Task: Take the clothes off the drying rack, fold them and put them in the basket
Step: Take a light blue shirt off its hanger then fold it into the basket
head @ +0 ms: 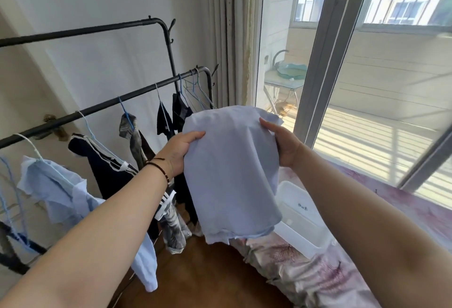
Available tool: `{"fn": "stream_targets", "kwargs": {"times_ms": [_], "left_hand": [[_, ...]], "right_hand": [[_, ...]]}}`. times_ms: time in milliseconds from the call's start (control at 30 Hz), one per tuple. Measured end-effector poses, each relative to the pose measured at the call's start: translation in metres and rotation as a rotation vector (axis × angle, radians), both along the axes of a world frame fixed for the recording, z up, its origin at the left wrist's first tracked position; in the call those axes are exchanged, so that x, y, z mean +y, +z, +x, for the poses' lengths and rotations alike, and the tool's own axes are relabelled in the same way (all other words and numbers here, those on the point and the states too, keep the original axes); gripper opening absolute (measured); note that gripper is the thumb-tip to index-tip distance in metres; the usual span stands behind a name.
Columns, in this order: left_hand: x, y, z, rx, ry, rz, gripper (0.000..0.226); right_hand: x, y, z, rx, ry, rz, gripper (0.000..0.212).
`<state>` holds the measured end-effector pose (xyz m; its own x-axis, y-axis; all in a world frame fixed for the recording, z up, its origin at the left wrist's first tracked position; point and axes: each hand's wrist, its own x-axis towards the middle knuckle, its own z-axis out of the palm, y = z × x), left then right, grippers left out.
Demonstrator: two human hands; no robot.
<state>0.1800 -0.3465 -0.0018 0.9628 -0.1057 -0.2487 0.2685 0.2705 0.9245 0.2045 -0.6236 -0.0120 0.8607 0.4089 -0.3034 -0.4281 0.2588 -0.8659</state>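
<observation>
Hands: left hand [181, 153] and right hand [281, 144] each curled on a top edge of the folded pale-blue shirt [230, 173], held in the air above the white basket [298, 214], probably so it drops in flat.

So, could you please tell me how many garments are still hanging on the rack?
5, all on the lower rail: light blue shirt, striped dark top, grey patterned piece, two dark items. Others may be hidden.
</observation>
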Motion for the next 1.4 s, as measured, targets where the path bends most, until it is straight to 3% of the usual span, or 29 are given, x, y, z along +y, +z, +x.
{"fn": "stream_targets", "kwargs": {"times_ms": [167,400,667,733,800,900,1000,1133,1267,1400], "left_hand": [[-0.022,-0.008,0.005,0.027,-0.085,-0.043,0.029],[-0.05,-0.017,0.012,0.115,-0.114,-0.054,0.033],[-0.088,-0.028,0.044,0.217,-0.15,0.013,0.041],[-0.097,-0.028,0.055,0.176,-0.13,-0.043,0.05],[-0.104,-0.03,0.069,0.07,-0.152,-0.154,0.081],[-0.121,-0.024,0.083,-0.119,-0.362,-0.155,0.109],[-0.154,-0.018,0.093,-0.292,-0.486,0.201,0.116],[-0.195,-0.018,0.112,-0.392,-0.469,0.672,0.111],[-0.22,-0.023,0.128,-0.486,-0.409,0.945,0.073],[-0.231,-0.023,0.145,-0.559,-0.299,1.157,0.013]], "right_hand": [[-0.019,-0.002,-0.008,-0.007,-0.066,-0.108,0.052],[-0.045,-0.017,-0.01,0.088,-0.117,-0.179,0.07],[-0.09,-0.038,0.016,0.145,-0.153,-0.135,0.03],[-0.099,-0.035,0.029,0.145,-0.177,-0.173,0.022],[-0.114,-0.032,0.051,0.144,-0.204,-0.228,0.021],[-0.141,-0.032,0.082,0.112,-0.293,-0.288,0.041],[-0.166,-0.031,0.104,0.032,-0.301,-0.291,0.02],[-0.197,-0.03,0.123,-0.004,-0.252,-0.246,0.006],[-0.22,-0.029,0.134,0.051,-0.212,-0.311,0.012],[-0.236,-0.029,0.137,0.125,-0.059,-0.337,0.018]]}}
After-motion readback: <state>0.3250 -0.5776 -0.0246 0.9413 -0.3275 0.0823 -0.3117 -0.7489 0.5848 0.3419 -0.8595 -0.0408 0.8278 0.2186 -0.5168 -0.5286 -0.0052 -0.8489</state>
